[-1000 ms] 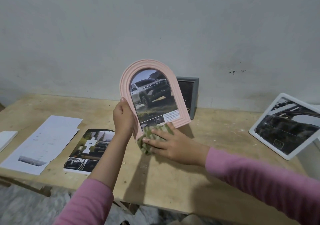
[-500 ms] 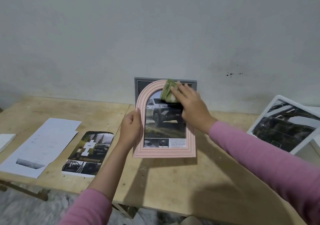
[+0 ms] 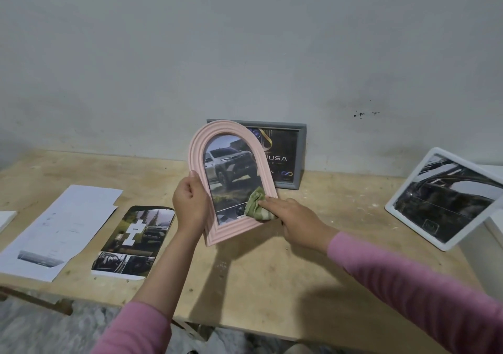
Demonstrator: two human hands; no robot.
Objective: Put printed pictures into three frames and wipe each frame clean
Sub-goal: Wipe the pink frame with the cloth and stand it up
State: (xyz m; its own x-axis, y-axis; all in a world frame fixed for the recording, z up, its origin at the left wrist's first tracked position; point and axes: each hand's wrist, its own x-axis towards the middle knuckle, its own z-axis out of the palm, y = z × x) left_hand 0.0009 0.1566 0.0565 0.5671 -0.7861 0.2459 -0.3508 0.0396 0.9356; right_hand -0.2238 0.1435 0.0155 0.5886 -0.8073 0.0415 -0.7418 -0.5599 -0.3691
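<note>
- Near the table's (image 3: 272, 285) front edge, left of centre: a cut car printout (image 3: 133, 240) lying flat, and farther left white paper sheets (image 3: 57, 231), also flat.
- Above the middle of the table: left hand (image 3: 192, 204) curled around the left rail of the pink arched frame (image 3: 231, 182), holding it upright and tilted, bottom corner low toward the tabletop.
- Inside the frame: a printed picture of a silver pickup truck, small caption panels along the bottom, too small to read.
- Right hand (image 3: 292, 217) with fingers laid out fairly straight, pressing a bunched green cloth (image 3: 255, 205) against the frame's lower right part, over glass and rail alike.
- Step in hand, by judgement: wiping the pink frame, picture already fitted.
- Next move probably calling for a steady left grip while the cloth runs over the remaining glass and ribbed rim, then setting the frame down without smearing.
- At the right edge: a white frame (image 3: 446, 198) leaning back, dark car picture inside.
- At the back edge against the wall: a grey frame (image 3: 298, 157) standing behind the pink one, partly hidden; readable letters "USA" on its dark print, the rest covered.
</note>
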